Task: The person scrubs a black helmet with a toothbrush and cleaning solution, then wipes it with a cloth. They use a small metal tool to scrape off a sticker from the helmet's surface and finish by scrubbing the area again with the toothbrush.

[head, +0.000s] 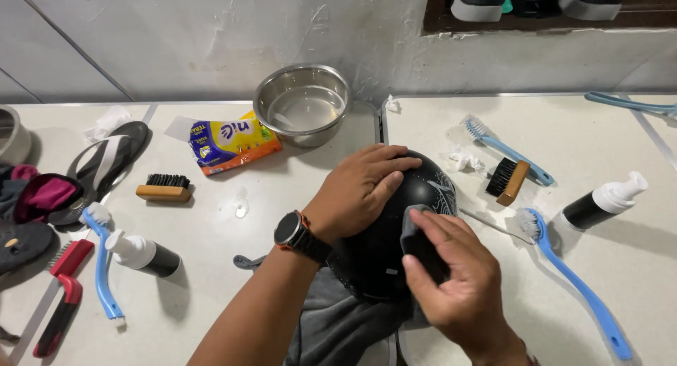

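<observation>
The left hand [363,190] is lying flat on a black helmet [384,246] at the middle of the white table [211,246], its fingers spread over the dome. The right hand [458,278] is pressing a grey cloth [416,242] against the shell, fingers closed on the fold, and a steel bowl [303,105] is sitting behind.

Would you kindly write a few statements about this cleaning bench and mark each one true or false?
1. The left hand rests flat on top of the black helmet. True.
2. The right hand holds a blue brush against the helmet. False: it presses a grey cloth against it; the long blue brush lies on the table to the right.
3. The steel bowl stands behind the helmet, near the wall. True.
4. A wristwatch sits on the right wrist. False: it is on the left wrist.
5. The sandal lies at the right end of the table. False: it lies at the left.
</observation>
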